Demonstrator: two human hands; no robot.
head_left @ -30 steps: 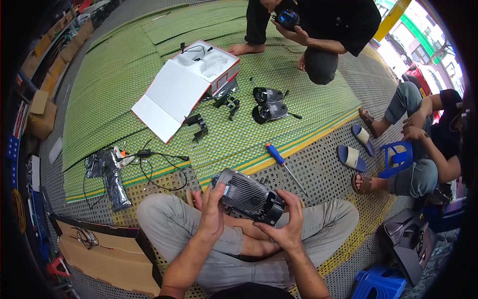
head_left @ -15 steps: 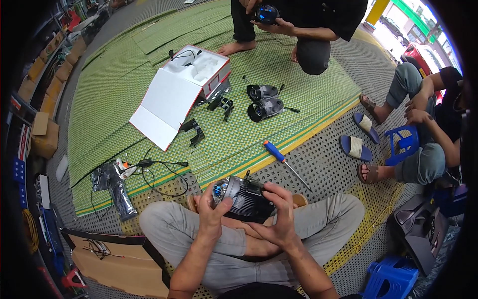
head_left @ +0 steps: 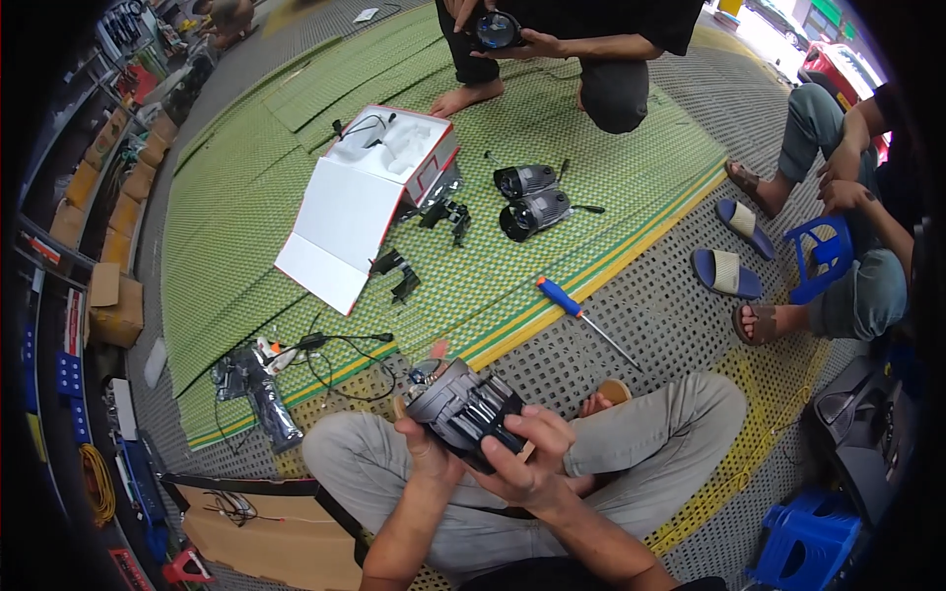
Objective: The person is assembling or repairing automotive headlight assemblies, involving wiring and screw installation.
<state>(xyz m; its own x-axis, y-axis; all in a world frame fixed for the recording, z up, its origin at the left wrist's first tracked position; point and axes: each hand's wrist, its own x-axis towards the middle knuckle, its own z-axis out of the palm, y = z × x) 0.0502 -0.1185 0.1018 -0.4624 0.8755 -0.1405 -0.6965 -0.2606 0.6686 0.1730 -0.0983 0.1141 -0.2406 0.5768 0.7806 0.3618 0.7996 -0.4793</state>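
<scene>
Over my lap I hold a projector headlight lamp, with a dark, ribbed body and a glassy lens end. My left hand grips its lens end from below, and its far fingers are hidden behind the lamp. My right hand is wrapped round the finned back end. The lamp sits tilted, lens toward the upper left. Beyond it, a blue-handled screwdriver lies at the mat's edge. Two similar lamps, one lamp behind another lamp, rest on the green mat.
An open white box stands on the mat beside black brackets. Nearer lie a black cable and plastic packets. A co-worker across holds another lamp; another person sits right, near slippers. A cardboard tray is at my left.
In my hands the lamp has turned and tilted, showing more of its ribbed side and less of its lens. My right fingers have shifted along its back end. The view has swung slightly left.
</scene>
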